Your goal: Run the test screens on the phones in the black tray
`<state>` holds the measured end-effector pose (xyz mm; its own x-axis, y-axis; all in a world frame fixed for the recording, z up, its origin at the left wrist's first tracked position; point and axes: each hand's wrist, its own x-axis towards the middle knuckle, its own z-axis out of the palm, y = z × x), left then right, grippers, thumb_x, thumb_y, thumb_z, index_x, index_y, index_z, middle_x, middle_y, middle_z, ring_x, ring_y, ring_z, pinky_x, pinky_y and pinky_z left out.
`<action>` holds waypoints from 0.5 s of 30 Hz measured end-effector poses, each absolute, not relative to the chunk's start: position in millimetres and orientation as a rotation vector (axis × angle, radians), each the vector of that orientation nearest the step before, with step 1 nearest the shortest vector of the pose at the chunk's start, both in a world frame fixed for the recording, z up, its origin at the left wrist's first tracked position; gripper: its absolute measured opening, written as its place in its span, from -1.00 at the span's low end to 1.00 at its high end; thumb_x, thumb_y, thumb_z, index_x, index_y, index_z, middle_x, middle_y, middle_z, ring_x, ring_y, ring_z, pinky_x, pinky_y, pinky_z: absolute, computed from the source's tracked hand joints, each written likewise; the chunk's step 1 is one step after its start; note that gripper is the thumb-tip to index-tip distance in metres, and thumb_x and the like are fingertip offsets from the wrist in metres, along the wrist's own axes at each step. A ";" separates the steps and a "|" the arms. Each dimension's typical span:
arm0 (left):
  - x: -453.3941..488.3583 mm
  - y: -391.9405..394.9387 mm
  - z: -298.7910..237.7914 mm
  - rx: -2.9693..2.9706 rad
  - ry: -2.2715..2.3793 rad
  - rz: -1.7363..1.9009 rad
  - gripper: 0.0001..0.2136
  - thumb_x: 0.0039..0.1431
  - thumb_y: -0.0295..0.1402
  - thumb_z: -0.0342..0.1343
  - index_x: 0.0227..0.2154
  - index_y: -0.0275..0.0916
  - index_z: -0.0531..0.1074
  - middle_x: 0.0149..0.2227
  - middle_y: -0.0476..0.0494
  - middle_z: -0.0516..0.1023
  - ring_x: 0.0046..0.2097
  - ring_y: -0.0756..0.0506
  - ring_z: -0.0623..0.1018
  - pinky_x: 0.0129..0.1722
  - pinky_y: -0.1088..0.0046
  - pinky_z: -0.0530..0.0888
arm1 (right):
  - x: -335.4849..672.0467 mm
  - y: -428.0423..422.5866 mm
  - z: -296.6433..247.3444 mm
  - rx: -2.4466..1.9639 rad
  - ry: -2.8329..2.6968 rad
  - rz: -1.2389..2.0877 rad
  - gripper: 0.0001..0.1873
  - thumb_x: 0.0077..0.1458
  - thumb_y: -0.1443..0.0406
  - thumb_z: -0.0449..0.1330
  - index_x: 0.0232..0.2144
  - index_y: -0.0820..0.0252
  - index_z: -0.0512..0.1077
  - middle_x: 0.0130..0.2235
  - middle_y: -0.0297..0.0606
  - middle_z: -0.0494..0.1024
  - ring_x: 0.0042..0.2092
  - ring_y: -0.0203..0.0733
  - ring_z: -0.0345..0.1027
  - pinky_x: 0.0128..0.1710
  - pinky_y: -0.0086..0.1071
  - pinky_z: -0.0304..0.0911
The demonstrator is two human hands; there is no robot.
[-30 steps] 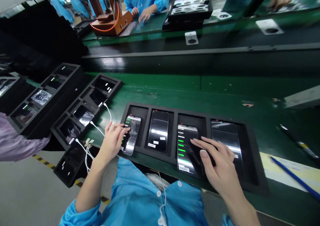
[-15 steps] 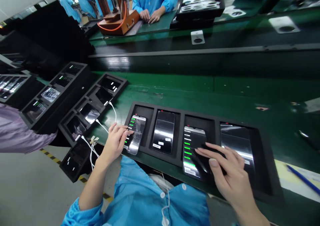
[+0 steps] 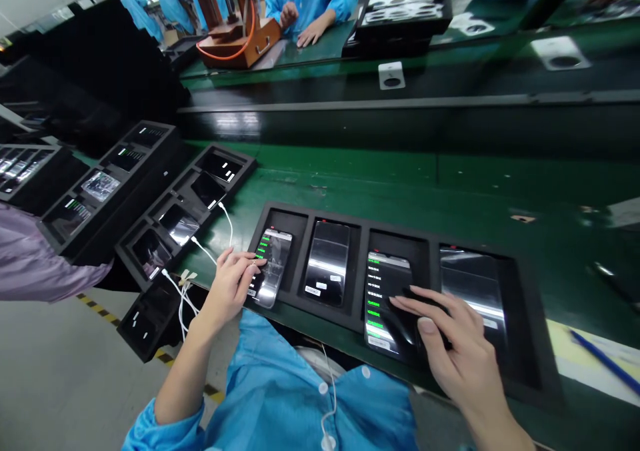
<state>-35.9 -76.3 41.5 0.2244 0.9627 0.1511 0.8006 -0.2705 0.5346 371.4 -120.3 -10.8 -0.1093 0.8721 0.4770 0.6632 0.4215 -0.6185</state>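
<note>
A black foam tray with four slots lies on the green bench in front of me, a phone in each. My left hand rests at the tray's left end, fingers curled, fingertips on the first phone, whose screen shows green lines. My right hand lies flat with fingers stretched, its fingertips on the third phone, also lit with green text. The second phone and fourth phone are dark and untouched.
To the left stand more black trays of phones, with white cables running from them. A blue pen lies on paper at right. A conveyor belt runs behind. Across it a person's hands work beside a wooden fixture.
The camera view has shifted slightly. Both hands stay on the same phones. The text on the third phone's screen has changed.
</note>
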 end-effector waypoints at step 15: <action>-46.2 -75.8 44.1 2.113 1.722 0.809 -0.69 0.60 -0.30 -0.11 -0.16 -0.11 0.54 -0.02 -0.08 0.77 0.17 -0.17 0.62 0.48 -0.01 0.17 | 370.2 -122.8 -12.1 -1.401 -1.789 0.313 -0.67 0.54 0.14 0.06 0.07 0.00 0.59 0.10 -0.10 0.64 0.18 0.23 0.48 0.21 0.17 0.24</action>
